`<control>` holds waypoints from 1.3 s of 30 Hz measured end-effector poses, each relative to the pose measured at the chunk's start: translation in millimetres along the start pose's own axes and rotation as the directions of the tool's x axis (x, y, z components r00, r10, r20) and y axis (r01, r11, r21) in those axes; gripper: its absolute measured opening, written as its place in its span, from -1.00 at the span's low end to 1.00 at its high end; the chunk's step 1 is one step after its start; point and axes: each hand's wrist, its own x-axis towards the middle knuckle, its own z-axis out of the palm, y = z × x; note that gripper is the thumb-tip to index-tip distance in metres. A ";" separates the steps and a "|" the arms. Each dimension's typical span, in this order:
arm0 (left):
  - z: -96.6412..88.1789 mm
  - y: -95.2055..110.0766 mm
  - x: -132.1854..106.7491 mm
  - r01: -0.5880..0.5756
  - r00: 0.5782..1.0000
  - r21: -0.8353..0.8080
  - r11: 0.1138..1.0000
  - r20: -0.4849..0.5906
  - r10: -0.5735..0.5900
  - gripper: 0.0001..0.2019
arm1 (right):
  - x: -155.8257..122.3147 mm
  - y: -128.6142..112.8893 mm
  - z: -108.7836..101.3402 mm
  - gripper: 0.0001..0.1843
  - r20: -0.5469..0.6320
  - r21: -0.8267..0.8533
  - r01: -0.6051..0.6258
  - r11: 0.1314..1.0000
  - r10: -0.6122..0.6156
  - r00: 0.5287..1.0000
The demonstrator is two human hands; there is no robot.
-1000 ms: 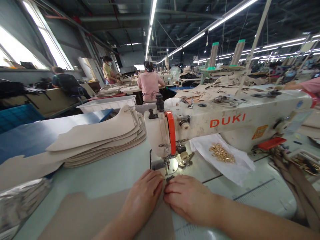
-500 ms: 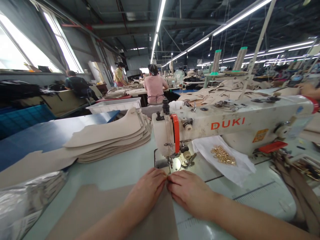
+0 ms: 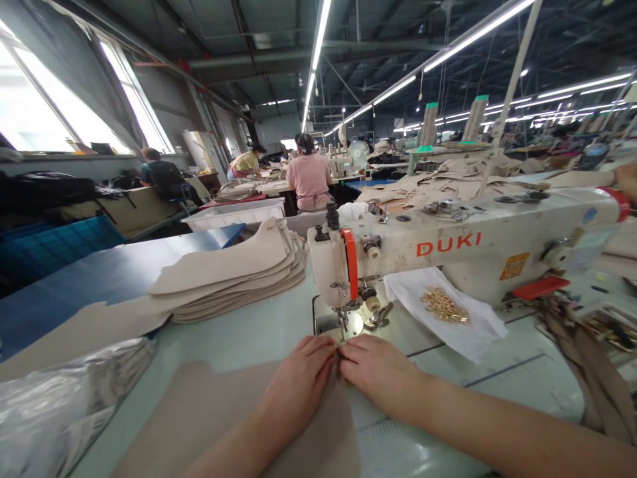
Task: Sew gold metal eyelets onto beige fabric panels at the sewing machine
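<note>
A flat beige fabric piece [image 3: 213, 405] lies on the pale green table in front of the sewing machine [image 3: 393, 249]. My left hand [image 3: 306, 372] rests over its right edge, fingers pinched at the corner just before the needle. Fingertip to fingertip with it, my right hand [image 3: 381, 372] is closed on the same corner. The fingers hide that corner, and whether a small part is held there too I cannot make out. Behind the fingertips is the lit needle area, with a round shiny plate [image 3: 354, 324].
Left of the machine sits a stack of cut beige pieces [image 3: 233, 272], with a clear plastic bag [image 3: 64, 405] nearer me. Small gold metal rings [image 3: 444, 305] lie on a white cloth [image 3: 478, 332] under the machine arm. Brown strips [image 3: 592, 378] hang at the right.
The view has shifted slightly. Both hands stay together at the fabric corner in nearly the same pose. In the background, a person in yellow has bent forward.
</note>
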 end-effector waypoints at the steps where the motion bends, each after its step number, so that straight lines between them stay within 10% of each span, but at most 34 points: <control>1: 0.1 0.4 0.8 -0.002 1.000 0.000 1.000 0.003 0.002 -0.78 | 0.4 0.9 -0.4 -0.91 0.002 -0.010 0.007 1.000 -0.007 1.000; 39: 20.5 -19.5 36.2 -0.006 0.995 -0.072 0.997 -0.099 -0.001 -0.75 | 4.2 34.3 -2.6 -0.88 0.035 0.037 -0.074 0.997 0.073 0.997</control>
